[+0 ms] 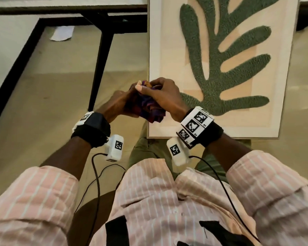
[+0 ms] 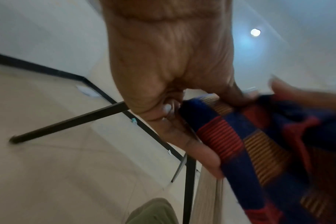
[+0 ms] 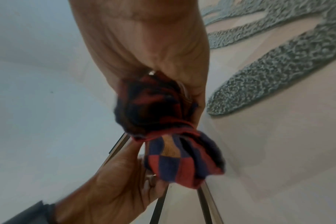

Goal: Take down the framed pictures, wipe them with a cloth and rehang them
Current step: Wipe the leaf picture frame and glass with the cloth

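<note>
Your wrist views show the cloth's (image 2: 240, 136) blue, red and orange checks; the head view shows only a dark bunch. It sits balled between your palms. Your left hand (image 1: 119, 103) cups it from the side, fingers (image 2: 197, 153) curled along its edge; your right hand (image 1: 164, 95) grips it from above, fingers closed around it. Beyond, the picture (image 1: 220, 68) with its green leaf stands on end past your knees, black legs (image 1: 101, 55) to its left.
</note>
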